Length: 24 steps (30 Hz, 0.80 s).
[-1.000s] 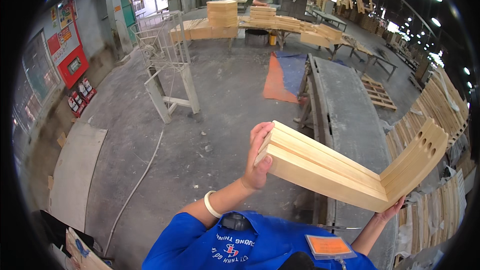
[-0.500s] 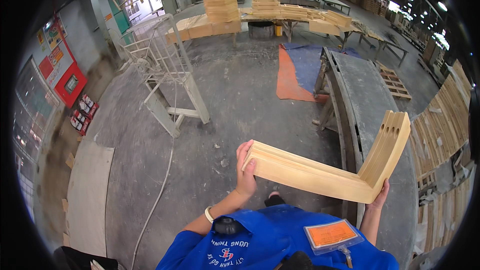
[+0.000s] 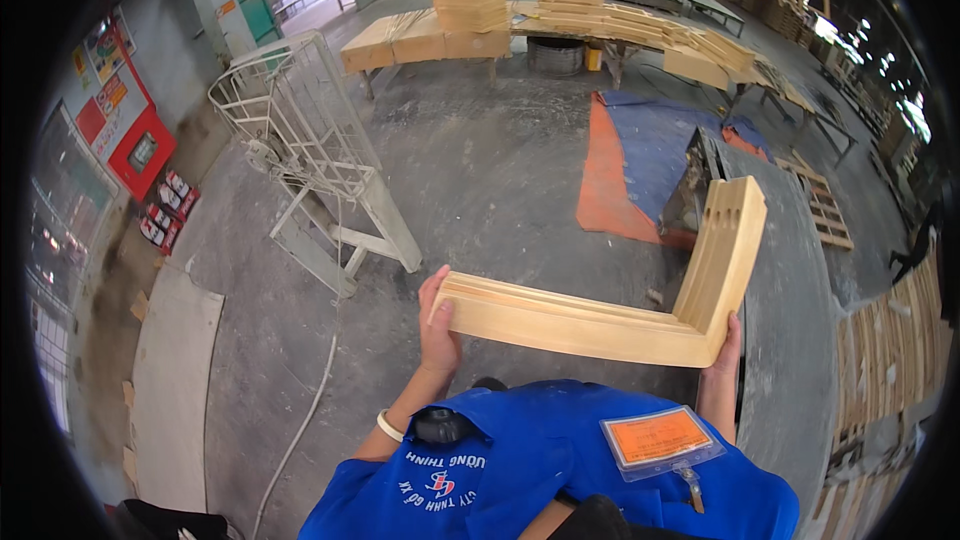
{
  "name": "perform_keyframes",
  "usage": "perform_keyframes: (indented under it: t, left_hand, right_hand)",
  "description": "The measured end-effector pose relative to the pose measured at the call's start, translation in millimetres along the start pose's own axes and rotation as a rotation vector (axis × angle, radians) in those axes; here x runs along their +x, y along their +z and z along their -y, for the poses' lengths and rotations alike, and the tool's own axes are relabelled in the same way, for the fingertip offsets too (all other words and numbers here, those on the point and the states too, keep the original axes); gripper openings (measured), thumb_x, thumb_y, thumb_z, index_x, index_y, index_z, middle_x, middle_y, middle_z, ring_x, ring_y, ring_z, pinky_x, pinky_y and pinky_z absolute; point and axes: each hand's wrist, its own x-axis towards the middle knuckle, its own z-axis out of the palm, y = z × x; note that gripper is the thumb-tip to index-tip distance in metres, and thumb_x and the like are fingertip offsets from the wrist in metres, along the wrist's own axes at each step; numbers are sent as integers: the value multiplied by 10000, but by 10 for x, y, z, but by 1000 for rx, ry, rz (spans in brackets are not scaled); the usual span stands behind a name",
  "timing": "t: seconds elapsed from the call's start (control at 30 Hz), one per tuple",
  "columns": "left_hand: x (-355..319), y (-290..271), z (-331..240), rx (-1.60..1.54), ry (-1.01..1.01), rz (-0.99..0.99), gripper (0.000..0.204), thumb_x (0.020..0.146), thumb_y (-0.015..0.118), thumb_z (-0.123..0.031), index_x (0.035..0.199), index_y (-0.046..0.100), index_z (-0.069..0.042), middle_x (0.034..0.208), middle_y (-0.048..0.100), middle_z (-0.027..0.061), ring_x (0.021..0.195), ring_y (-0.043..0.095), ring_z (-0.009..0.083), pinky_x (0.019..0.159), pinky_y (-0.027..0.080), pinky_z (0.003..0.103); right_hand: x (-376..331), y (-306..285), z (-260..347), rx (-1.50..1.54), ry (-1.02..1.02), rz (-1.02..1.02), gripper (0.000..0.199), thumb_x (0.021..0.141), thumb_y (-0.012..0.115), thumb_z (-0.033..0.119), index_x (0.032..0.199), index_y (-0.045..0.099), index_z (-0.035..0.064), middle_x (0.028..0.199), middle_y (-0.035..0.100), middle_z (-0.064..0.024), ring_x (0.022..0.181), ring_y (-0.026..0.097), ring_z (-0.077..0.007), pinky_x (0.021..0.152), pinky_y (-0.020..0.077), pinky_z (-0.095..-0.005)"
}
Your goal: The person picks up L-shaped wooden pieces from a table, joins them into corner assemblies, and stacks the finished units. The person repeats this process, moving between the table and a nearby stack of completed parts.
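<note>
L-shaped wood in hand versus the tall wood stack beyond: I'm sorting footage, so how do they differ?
The L-shaped wood is held between the left hand and right hand; the tall stack stands in the background. The L-shaped wood has a sharp corner; the tall stack looks blocky. Both are pale, layered wood.

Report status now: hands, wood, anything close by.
Left hand on one end, right hand at the corner. L-shaped wooden pieces held side by side. Grey bench close at right.
</note>
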Motion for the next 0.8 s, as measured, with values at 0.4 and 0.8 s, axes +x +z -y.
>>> perform_keyframes:
  t: [0.4, 0.8]
  left_hand:
    - [2940, -524, 870, -81, -54, -130, 445, 920, 456, -251, 1266, 487, 27, 1265, 397, 98, 1187, 407, 190, 1027, 305, 309]
    - [5952, -225, 2013, -15, -220, -81, 381, 940, 475, -279, 1212, 561, -26, 1198, 427, 67, 1148, 425, 182, 987, 348, 313]
  right_hand:
    - [2684, 1433, -1127, 13, 104, 58, 539, 896, 515, 407, 1278, 480, 29, 1172, 602, -138, 1054, 595, -278, 912, 480, -408]
    - [4965, 2312, -1536, -19, 116, -170, 534, 903, 477, 414, 1279, 483, 35, 1182, 599, -139, 1046, 601, -292, 900, 492, -418]
